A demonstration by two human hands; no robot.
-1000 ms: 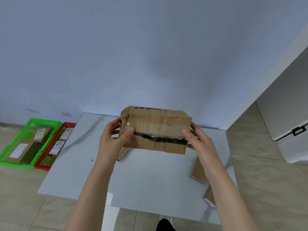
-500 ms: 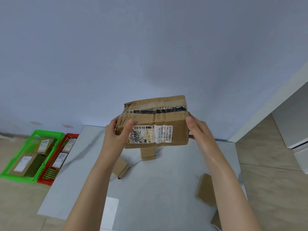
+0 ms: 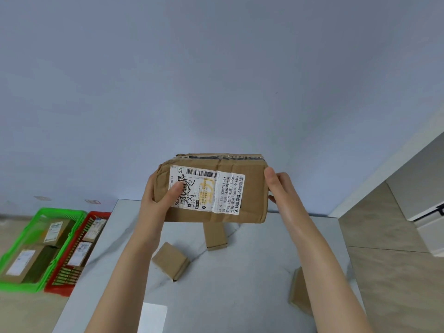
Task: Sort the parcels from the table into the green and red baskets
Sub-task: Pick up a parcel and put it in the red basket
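One labelled parcel [image 3: 252, 188], grasped at both ends by left hand [image 3: 153, 195] and right hand [image 3: 281, 188]. Three small parcels [image 3: 170, 260] unsorted on the table [image 3: 240, 296] beneath the hands. Green basket [image 3: 60, 210] and red basket [image 3: 57, 288], well left of the left hand: both part-filled.

A plain pale blue-grey wall [image 3: 216, 68] fills the upper view; beige tiled floor [image 3: 396, 272] lies right (grout lines visible), beside a white cabinet [image 3: 427, 183].
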